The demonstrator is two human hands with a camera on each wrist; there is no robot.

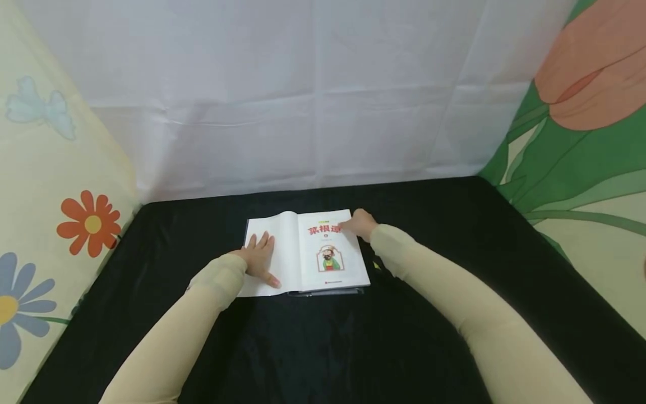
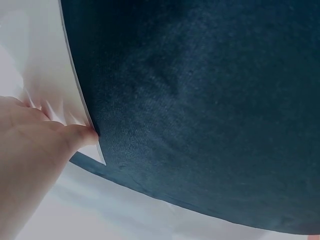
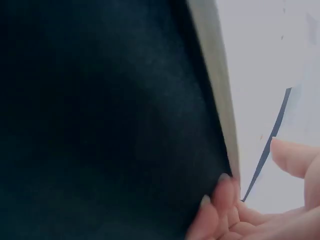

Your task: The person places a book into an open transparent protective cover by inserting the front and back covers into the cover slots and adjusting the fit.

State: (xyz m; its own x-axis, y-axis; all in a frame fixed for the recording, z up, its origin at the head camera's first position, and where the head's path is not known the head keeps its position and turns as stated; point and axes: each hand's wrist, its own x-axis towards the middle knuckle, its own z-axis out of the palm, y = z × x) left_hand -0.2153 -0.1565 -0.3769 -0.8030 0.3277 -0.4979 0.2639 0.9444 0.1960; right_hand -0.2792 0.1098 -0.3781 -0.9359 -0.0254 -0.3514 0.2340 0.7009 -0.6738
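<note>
An open book lies on the black cloth, its right page showing red characters and a small bearded figure. My left hand rests on the blank left page, fingers spread; in the left wrist view, that hand has one digit at the edge of the page. At the upper right corner, my right hand holds the book's outer edge. The right wrist view shows bent fingertips of this hand against the side of the page block, the thumb over the page.
Black cloth covers the table around the book. A clear edge sticks out under the book's near side, and a small yellow-green patch shows to its right. White cloth hangs behind, with flower-patterned panels at both sides.
</note>
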